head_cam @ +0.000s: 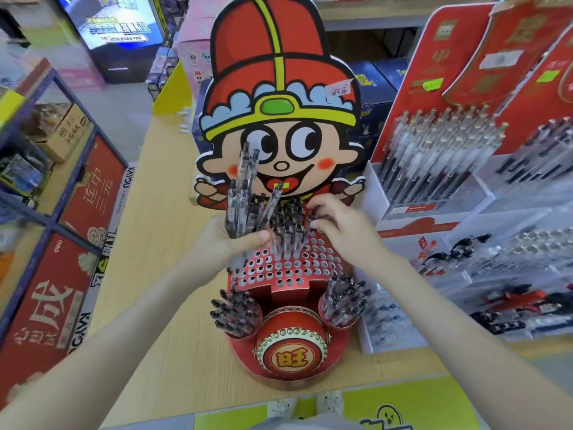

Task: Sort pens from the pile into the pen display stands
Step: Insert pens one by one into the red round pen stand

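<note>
Two hands up at the back rows of the stand. Wrapped round a loose bundle of pens: left hand, thumb pressed across the barrels, caps up and splayed at uneven heights, just left of the filled rows. Bent-fingered over the standing pens at the right edge of that block: right hand; impossible to tell whether pinching a pen or only steadying the row. Risks first. Bundle fanned wide and pinned mostly by the thumb, so liable to shed a pen onto the perforated panel or the table at any slackening of grip. Fingertips crowded among close-packed caps, so apt to nudge neighbours askew and cover adjacent holes. Tight hole spacing, plus the left side of the panel masked by the gripping hand: easy to miss a hole or seat a pen crooked. Outward to containers. Red stepped panel: back rows filled with upright black-capped pens, front rows and right-hand columns unfilled. Lower down, left cup crammed with pens, ends fanning outward; right cup likewise packed. Between the cups, red drum, nothing seen inside. Further right, neighbouring red stand with ranks of upright pens, and clear trays of more stock, too blurred to name.
</note>
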